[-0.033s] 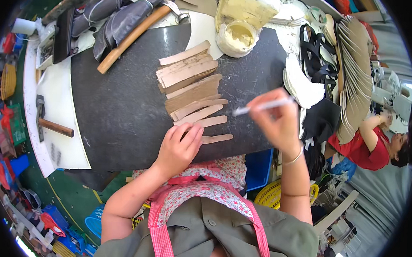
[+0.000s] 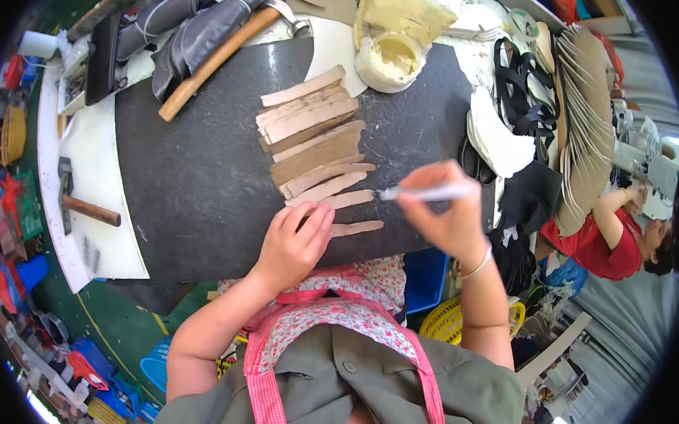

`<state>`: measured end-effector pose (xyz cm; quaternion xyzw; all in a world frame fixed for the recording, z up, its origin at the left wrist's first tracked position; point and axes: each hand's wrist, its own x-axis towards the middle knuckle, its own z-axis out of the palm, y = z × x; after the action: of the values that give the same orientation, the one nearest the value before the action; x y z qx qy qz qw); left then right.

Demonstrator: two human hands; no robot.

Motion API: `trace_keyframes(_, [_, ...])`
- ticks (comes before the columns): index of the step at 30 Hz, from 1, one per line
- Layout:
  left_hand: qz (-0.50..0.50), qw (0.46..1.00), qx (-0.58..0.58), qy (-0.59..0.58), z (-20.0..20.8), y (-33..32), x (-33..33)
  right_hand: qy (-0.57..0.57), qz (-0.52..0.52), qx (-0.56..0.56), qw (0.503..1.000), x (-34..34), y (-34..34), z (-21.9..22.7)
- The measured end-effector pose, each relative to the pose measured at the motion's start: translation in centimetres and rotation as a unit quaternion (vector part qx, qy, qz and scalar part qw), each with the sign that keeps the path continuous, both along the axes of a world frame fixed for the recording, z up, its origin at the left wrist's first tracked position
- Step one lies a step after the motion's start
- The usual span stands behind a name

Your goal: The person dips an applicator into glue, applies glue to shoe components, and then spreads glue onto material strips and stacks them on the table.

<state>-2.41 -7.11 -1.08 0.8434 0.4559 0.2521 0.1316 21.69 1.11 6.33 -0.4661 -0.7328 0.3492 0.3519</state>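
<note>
Several thin beige leather-like strips (image 2: 316, 144) lie side by side, partly overlapping, in a column on the black work mat (image 2: 197, 183). My left hand (image 2: 299, 237) bends over the near end of the column, its fingers pressed together on the left ends of the lowest strips and hiding them. Between thumb and fingers, my right hand (image 2: 446, 209) grips a slim white pen-like tool (image 2: 431, 192) with a dark tip. That tip points left, at or just beside the right end of a strip (image 2: 354, 198). Whether it touches is too small to tell. One more strip (image 2: 358, 228) lies nearest me.
An open tub of cream-coloured paste (image 2: 392, 59) stands at the far edge. A wooden-handled hammer (image 2: 217, 66) lies far left by dark grey rolled pieces (image 2: 199, 35); another hammer (image 2: 89, 209) is at left. White pieces (image 2: 497, 135) and black straps (image 2: 525, 91) sit at right. A person in red (image 2: 607, 239) is beyond.
My right hand has moved a little nearer to me, bringing the tool's tip down to the strip's right end. My left hand stays in place.
</note>
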Motion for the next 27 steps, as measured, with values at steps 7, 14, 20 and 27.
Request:
trace_keyframes(7, [0.0,1.0,0.003,0.015,0.0,-0.1,-0.1,-0.091,0.106,0.109,0.984,-1.3,-2.8,-1.5])
trace_keyframes(14, [0.009,1.0,-0.02,-0.004,0.0,-0.1,-0.1,-0.079,0.169,0.17,0.968,-4.1,-2.8,-2.8])
trace_keyframes(20, [0.025,0.999,-0.021,-0.039,-0.1,-0.3,-0.4,-0.007,0.158,0.143,0.977,-2.2,-3.3,-2.6])
trace_keyframes(27, [-0.014,0.998,-0.025,-0.06,-0.1,-1.4,-0.9,0.121,0.098,0.089,0.984,0.1,-3.8,-1.7])
